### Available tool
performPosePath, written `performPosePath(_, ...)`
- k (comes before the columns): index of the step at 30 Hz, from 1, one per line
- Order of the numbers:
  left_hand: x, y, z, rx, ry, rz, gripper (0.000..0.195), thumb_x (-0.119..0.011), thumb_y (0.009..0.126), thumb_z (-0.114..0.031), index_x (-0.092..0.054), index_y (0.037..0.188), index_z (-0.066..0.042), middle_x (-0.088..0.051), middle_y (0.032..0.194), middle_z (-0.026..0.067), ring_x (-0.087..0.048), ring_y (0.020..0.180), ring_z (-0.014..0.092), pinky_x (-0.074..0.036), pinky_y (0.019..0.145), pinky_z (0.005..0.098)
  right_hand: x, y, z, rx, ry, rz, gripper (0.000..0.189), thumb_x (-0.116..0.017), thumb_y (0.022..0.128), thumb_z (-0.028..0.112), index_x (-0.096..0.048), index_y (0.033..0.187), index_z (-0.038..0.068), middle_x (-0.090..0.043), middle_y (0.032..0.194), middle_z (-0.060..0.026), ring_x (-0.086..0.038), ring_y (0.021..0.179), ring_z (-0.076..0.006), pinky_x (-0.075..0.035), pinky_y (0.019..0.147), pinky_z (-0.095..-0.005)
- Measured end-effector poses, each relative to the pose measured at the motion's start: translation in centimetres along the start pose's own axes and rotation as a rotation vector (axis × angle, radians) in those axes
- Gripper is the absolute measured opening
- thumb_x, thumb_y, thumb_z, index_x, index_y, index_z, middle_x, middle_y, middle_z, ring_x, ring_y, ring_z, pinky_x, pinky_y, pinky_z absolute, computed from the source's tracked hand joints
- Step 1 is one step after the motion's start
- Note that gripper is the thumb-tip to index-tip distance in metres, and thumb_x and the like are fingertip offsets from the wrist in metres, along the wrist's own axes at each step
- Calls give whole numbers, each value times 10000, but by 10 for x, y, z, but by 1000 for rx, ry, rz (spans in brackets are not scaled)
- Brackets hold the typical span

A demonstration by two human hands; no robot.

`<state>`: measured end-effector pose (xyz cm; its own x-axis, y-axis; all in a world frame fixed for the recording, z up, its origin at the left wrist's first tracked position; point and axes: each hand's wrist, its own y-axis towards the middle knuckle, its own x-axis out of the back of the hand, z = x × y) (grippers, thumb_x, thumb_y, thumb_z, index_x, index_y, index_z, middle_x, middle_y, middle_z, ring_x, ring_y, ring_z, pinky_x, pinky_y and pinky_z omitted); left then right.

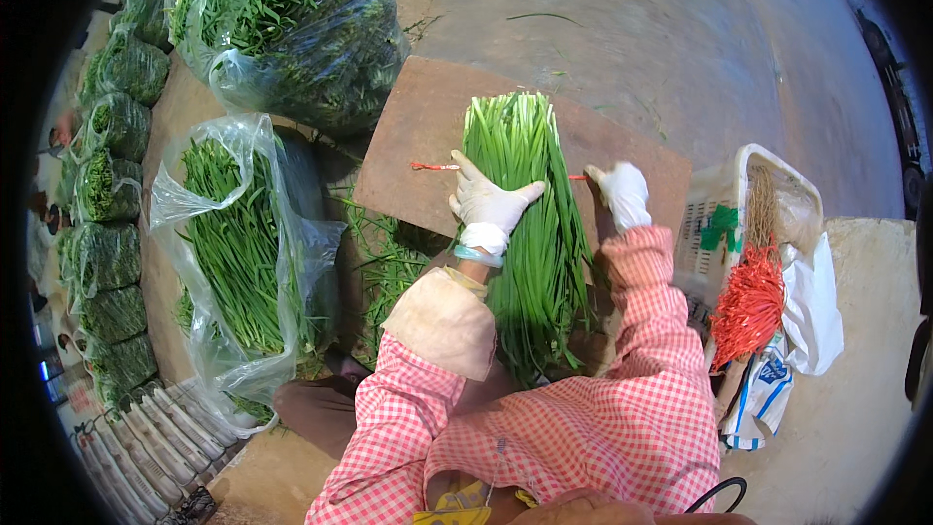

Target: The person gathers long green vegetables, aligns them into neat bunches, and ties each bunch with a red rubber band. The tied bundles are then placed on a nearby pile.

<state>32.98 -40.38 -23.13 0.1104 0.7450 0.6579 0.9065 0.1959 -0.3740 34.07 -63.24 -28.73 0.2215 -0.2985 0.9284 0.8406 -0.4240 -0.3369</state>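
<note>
A thick bundle of long green leafy stalks, apparently garlic chives [536, 233], lies on a brown board [408, 117], its pale cut ends away from me. My gloved left hand [492, 200] presses on the bundle's left side, thumb and fingers spread. A red tie [434, 167] sticks out to the left beside its fingertips. On the right, my gloved right hand [623, 193] pinches the tie's other red end between thumb and finger. The middle of the tie is hidden by the bundle, seemingly under it.
An open plastic bag of stalks [233, 248] stands at the left, with a larger filled bag [291, 36] beyond. Packed bags [109, 262] line the far left. At the right, a white crate [743, 182] holds red ties [749, 306]. Loose leaves [379, 255] lie below the board.
</note>
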Motion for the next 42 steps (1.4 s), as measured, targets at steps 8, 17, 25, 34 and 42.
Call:
performPosePath(8,-14,25,47,-97,-853,-10,1189,-751,709,-561,-80,1468,62,-164,1513,273,-163,1418,344,-138,1153,384,-30,8,14,56,1300,-181,129,-645,855,150,-620,852,24,-698,788,-107,-629,572,-160,-502,504,-280)
performPosePath(17,-25,66,85,213,-1234,-265,737,-542,856,-37,-109,1446,52,-626,941,120,-610,832,229,-528,757,345,-18,-7,16,95,1760,12,100,-590,928,165,-606,977,80,-696,992,-145,-653,672,-126,-501,547,-209)
performPosePath(25,-37,75,75,344,-719,-408,473,-654,825,-247,-554,1254,-75,-699,794,33,-644,719,185,-485,704,348,-8,-13,25,56,1764,-12,166,-607,920,131,-621,1060,43,-685,866,-96,-639,648,-123,-498,549,-203)
performPosePath(34,-19,75,63,272,-451,-437,220,-659,821,-281,-702,884,-75,-689,749,81,-653,679,207,-476,623,354,-5,-19,31,225,1643,-35,185,-606,931,181,-675,1019,34,-625,739,-24,-525,561,-81,-418,511,-192)
performPosePath(42,-29,60,71,131,-896,-272,276,-604,897,-297,-715,982,-58,-699,799,61,-592,728,126,-456,709,277,36,-45,53,465,1317,87,158,-617,924,177,-678,962,36,-606,716,2,-476,564,-50,-345,517,-180)
